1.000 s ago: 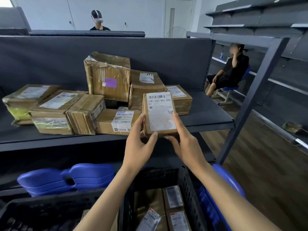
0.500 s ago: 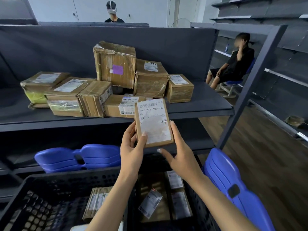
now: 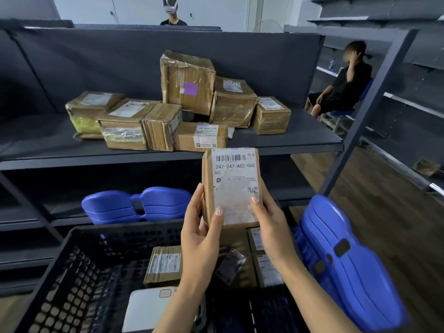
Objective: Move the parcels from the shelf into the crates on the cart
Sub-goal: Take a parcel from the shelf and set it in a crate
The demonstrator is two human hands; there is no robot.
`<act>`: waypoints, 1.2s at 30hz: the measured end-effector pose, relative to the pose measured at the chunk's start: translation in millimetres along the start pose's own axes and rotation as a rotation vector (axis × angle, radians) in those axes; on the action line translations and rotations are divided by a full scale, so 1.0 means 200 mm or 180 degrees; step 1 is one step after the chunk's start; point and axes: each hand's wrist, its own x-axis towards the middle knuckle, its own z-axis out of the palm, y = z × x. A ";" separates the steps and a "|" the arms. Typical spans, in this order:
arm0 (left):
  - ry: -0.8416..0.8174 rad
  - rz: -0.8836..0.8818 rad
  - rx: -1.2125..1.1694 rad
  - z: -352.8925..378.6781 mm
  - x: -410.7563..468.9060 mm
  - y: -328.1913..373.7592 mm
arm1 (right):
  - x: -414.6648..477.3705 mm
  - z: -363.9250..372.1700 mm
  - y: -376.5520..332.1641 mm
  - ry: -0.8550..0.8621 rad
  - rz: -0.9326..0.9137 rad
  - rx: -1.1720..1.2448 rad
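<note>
A small brown parcel (image 3: pixel 231 186) with a white barcode label is held upright in front of me, above the crates. My left hand (image 3: pixel 200 234) grips its lower left edge and my right hand (image 3: pixel 271 222) grips its lower right edge, thumbs on the label. Several taped brown parcels (image 3: pixel 187 82) lie piled on the dark shelf (image 3: pixel 300 140) behind it. Below, a black perforated crate (image 3: pixel 79 280) at the left holds a ribbed brown parcel (image 3: pixel 164 265) and a white one (image 3: pixel 149 308). The crate to its right (image 3: pixel 249 311) holds flat labelled parcels (image 3: pixel 266 267).
Blue plastic moulded pieces sit on the lower shelf (image 3: pixel 137 204) and beside the cart at right (image 3: pixel 346 263). A slanted shelf post (image 3: pixel 367 111) rises at right. One person sits on a chair (image 3: pixel 341 87) beyond it; another stands behind the shelf (image 3: pixel 171 10).
Both hands have drawn the small parcel off the shelf edge and down toward me, over the crates. My grip has closed onto its lower edges.
</note>
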 end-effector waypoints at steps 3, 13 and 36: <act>-0.0031 0.0066 -0.0064 -0.03 -0.04 0.03 | -0.06 0.04 -0.02 0.0060 -0.0050 0.0039; -0.0088 -0.0315 0.0270 -0.08 -0.12 -0.06 | -0.12 0.01 0.05 0.0154 0.0245 -0.0508; -0.0298 -0.1651 0.2152 -0.17 -0.40 -0.55 | -0.31 -0.13 0.62 -0.0131 0.1646 -0.1862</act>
